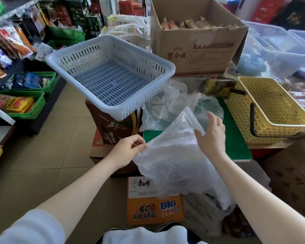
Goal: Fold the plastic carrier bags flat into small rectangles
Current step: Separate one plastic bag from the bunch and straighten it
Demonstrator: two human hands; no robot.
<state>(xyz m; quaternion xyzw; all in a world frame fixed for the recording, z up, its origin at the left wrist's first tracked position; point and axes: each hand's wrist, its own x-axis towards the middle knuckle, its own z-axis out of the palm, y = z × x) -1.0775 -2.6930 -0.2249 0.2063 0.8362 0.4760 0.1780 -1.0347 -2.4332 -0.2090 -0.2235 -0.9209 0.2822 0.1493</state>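
- left hand (128, 148) pinches clear bag (176, 161) edge; right hand (212, 133) grips its top corner.
- bag held up, centre frame, unfolded.
- loose bags (173, 106) heaped at 12 o'clock.
- blue basket (111, 74), 11 o'clock, holds nothing; folding barely started.

Low in the frame, my orange cardboard noodle box (154, 211) says "BIG"; its white label (141, 187) reads "Z2026 0305".

The clear bag (180, 155) hides the right hand's (212, 136) thumb and fingertips.
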